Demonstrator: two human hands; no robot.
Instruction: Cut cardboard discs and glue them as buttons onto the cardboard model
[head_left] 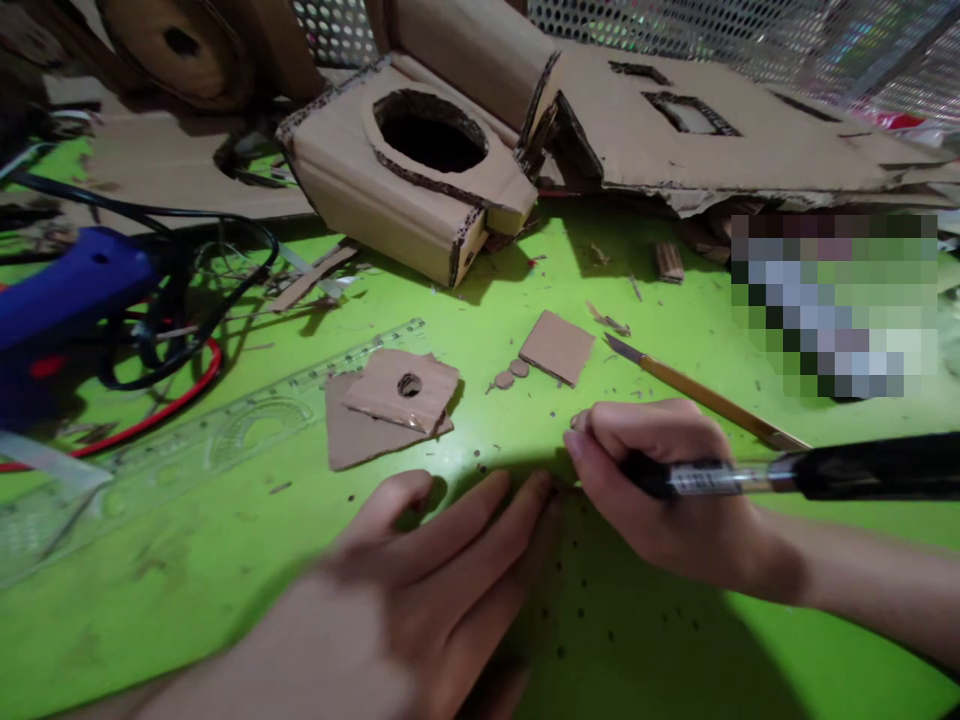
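Note:
My right hand (679, 530) is closed around a black pen (870, 468) with a clear, labelled barrel, its back end pointing right. The fingers hide the pen's tip, low over the green tabletop (645, 650). My left hand (450, 580) lies with fingers stretched out, fingertips close to the right hand. Whether anything small lies under them is hidden. Just beyond sits a cardboard piece with a round hole (375, 395), on top of another flat piece. A small cardboard square (559, 348) and two cardboard discs (511, 373) lie farther right.
A craft knife (705, 392) lies beyond my right hand. At left are a clear ruler (255, 425), a blue glue gun (67, 290) and tangled cables. Behind stand a cardboard box with an oval opening (352, 165) and a large cut panel (787, 150). Scraps are scattered about.

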